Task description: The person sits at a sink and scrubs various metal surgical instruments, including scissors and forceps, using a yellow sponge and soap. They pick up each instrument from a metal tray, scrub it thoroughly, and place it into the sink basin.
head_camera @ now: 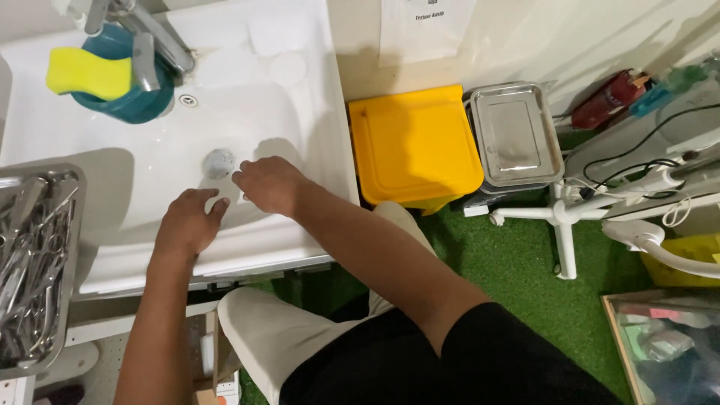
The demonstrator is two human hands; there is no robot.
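Sink [300,112] basin under both hands; left hand [187,223] and right hand [268,184] empty, fingers loose, near drain [219,162]

Clinic room: instrument tray [71,225], sink [300,120], yellow waste bin [412,142].

- Left hand [187,223]: palm down, fingers loosely spread and pointing forward, forearm bare and extended straight ahead.
- Right hand [268,184]: palm down, fingers curled and pointing left, holding nothing; bare forearm reaches forward-left, black sleeve at upper arm.
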